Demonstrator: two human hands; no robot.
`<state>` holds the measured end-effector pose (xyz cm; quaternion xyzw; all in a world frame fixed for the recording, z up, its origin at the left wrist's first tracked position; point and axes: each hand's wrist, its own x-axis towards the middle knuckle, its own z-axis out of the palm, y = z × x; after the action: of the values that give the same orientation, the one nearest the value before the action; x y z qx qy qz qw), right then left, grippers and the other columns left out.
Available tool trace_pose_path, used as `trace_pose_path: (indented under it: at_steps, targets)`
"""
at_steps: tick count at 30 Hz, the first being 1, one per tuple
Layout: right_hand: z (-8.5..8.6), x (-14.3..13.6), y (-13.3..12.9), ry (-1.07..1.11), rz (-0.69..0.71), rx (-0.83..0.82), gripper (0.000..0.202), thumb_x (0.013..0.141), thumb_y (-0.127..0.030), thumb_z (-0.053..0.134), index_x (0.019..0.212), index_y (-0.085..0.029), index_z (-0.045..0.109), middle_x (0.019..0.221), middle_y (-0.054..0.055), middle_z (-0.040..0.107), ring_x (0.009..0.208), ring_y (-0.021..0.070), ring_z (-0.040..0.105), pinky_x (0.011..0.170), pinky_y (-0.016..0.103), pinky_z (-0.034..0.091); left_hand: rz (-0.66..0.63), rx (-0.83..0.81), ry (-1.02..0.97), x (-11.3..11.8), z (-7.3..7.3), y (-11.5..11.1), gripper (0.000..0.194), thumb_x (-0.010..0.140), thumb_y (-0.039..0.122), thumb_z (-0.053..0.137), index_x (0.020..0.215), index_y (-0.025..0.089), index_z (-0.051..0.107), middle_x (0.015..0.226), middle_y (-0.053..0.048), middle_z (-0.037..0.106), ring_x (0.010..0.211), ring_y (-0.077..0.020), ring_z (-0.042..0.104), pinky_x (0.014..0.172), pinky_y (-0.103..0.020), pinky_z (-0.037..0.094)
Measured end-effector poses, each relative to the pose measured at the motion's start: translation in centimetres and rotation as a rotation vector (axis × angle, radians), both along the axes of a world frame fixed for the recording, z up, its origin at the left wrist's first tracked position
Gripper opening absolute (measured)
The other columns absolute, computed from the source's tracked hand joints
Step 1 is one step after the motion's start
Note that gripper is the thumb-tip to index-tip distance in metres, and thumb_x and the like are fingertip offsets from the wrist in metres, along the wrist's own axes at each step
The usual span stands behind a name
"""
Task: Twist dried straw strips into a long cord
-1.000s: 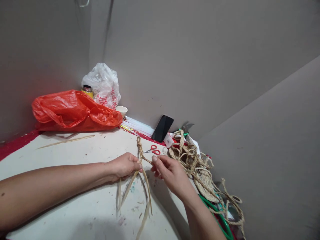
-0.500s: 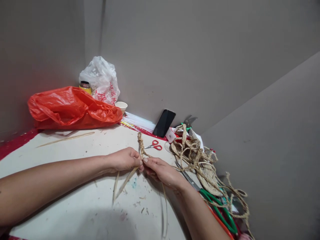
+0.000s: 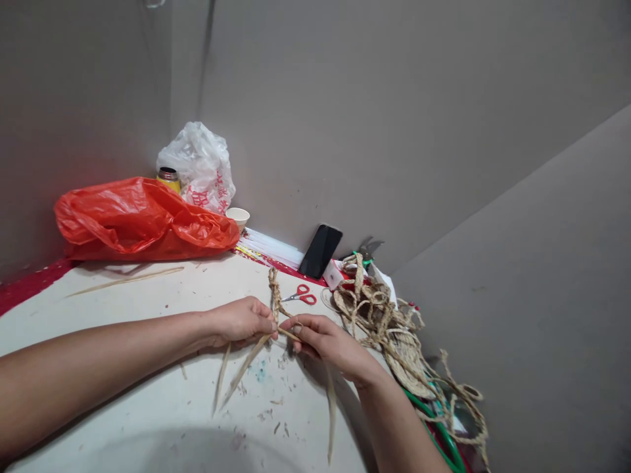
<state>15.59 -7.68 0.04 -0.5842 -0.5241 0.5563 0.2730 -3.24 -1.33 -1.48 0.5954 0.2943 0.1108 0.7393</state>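
A short straw braid [image 3: 275, 289] stands up from between my hands, its looped top pointing away from me. My left hand [image 3: 246, 322] pinches the braid's lower end, and loose flat straw strands [image 3: 246, 369] hang below it. Just to the right, my right hand [image 3: 318, 338] is closed on a straw strand [image 3: 288, 334] drawn out sideways from the braid. The tail of a strand [image 3: 331, 414] dangles under my right hand. Small red-handled scissors [image 3: 303, 295] lie just beyond the hands, beside the braid.
Woven straw pieces and cords [image 3: 394, 328] are heaped at right, with green-handled shears [image 3: 444, 433] partly hidden beneath. A phone [image 3: 320, 251] leans on the wall. A red plastic bag [image 3: 142, 220], white bag [image 3: 200, 164], yellow jar [image 3: 169, 179] and bowl [image 3: 238, 217] stand at back left.
My right hand has moved slightly right, away from my left, pulling a strand out between them. My left hand keeps its pinch on the braid. The view has shifted a little.
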Motion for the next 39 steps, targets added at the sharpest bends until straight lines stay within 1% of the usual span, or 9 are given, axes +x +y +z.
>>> trace_pose_path:
  at_steps: [5, 9, 13, 16, 21, 27, 31, 36, 39]
  targets:
    - [-0.2, 0.8, 0.3, -0.299, -0.219, 0.271, 0.044, 0.079, -0.041, 0.05, 0.113, -0.015, 0.061, 0.063, 0.002, 0.058, 0.051, 0.0134, 0.048, 0.049, 0.025, 0.035, 0.006, 0.014, 0.014, 0.1, 0.1, 0.0, 0.022, 0.069, 0.036, 0.06, 0.069, 0.015, 0.06, 0.036, 0.009, 0.033, 0.031, -0.005, 0.02, 0.035, -0.023, 0.011]
    - [1.1, 0.1, -0.1, -0.411, -0.38, 0.508, 0.044, 0.082, -0.043, 0.046, 0.112, -0.014, 0.061, 0.054, -0.001, 0.048, 0.05, 0.0136, 0.042, 0.049, 0.025, 0.032, 0.013, 0.012, 0.005, 0.0, 0.0, 0.0, 0.023, 0.069, 0.037, 0.06, 0.07, 0.015, 0.062, 0.035, 0.009, 0.032, 0.031, -0.0051, 0.019, 0.034, -0.022, 0.012]
    - [1.7, -2.3, -1.0, -0.367, -0.178, 0.381, 0.027, 0.076, -0.041, 0.055, 0.068, -0.015, 0.057, 0.051, -0.005, 0.035, 0.048, 0.0093, 0.03, 0.045, 0.022, 0.023, 0.061, -0.024, -0.016, 0.1, -0.2, -0.2, 0.02, 0.066, 0.036, 0.061, 0.065, 0.016, 0.057, 0.035, 0.01, 0.031, 0.032, -0.0053, 0.018, 0.034, -0.022, 0.012]
    - [0.2, -3.7, -1.4, -0.429, -0.038, 0.297, 0.031, 0.071, -0.034, 0.059, 0.051, -0.017, 0.044, 0.049, -0.006, 0.032, 0.049, 0.0084, 0.028, 0.045, 0.022, 0.021, 0.11, -0.029, 0.013, 0.3, -0.1, -0.4, 0.017, 0.066, 0.032, 0.059, 0.06, 0.018, 0.05, 0.035, 0.01, 0.031, 0.031, -0.0051, 0.019, 0.034, -0.022, 0.012]
    - [-2.0, -3.9, -1.3, -0.51, -0.065, 0.379, 0.026, 0.072, -0.02, 0.048, 0.05, -0.019, 0.035, 0.049, -0.005, 0.03, 0.049, 0.009, 0.026, 0.046, 0.023, 0.019, 0.165, 0.054, 0.043, 0.6, -0.1, -0.7, 0.018, 0.069, 0.03, 0.054, 0.059, 0.017, 0.048, 0.037, 0.01, 0.03, 0.032, -0.0039, 0.019, 0.036, -0.022, 0.011]
    - [0.3, -1.8, -1.2, -0.342, 0.108, 0.233, 0.022, 0.075, -0.023, 0.048, 0.055, -0.018, 0.041, 0.052, -0.005, 0.032, 0.05, 0.0089, 0.027, 0.045, 0.022, 0.021, 0.114, 0.122, 0.076, 0.4, -0.1, -0.6, 0.022, 0.073, 0.032, 0.049, 0.065, 0.015, 0.059, 0.035, 0.009, 0.029, 0.033, -0.0053, 0.017, 0.037, -0.024, 0.009]
    - [0.9, 0.4, -0.4, -0.377, 0.106, 0.209, 0.029, 0.077, -0.033, 0.053, 0.055, -0.018, 0.044, 0.051, -0.005, 0.035, 0.05, 0.0093, 0.029, 0.046, 0.023, 0.023, 0.069, 0.088, 0.109, 0.4, -0.3, -0.4, 0.024, 0.073, 0.037, 0.05, 0.066, 0.016, 0.06, 0.033, 0.009, 0.025, 0.032, -0.0062, 0.014, 0.036, -0.024, 0.008]
    - [2.8, 1.2, -1.0, -0.335, -0.032, 0.356, 0.025, 0.083, -0.04, 0.05, 0.08, -0.017, 0.061, 0.062, -0.001, 0.049, 0.057, 0.0122, 0.04, 0.052, 0.024, 0.032, 0.085, 0.082, 0.119, 0.5, -0.5, -0.4, 0.027, 0.073, 0.04, 0.051, 0.066, 0.016, 0.059, 0.033, 0.009, 0.026, 0.031, -0.0063, 0.015, 0.036, -0.024, 0.008]
    - [4.5, -0.7, -2.4, -0.089, -0.122, 0.277, 0.037, 0.084, -0.043, 0.05, 0.114, -0.02, 0.052, 0.068, 0.0, 0.055, 0.051, 0.011, 0.041, 0.047, 0.024, 0.034, 0.097, 0.07, 0.128, 0.6, -0.4, -0.5, 0.026, 0.072, 0.04, 0.052, 0.067, 0.016, 0.059, 0.033, 0.009, 0.027, 0.032, -0.006, 0.015, 0.037, -0.023, 0.008]
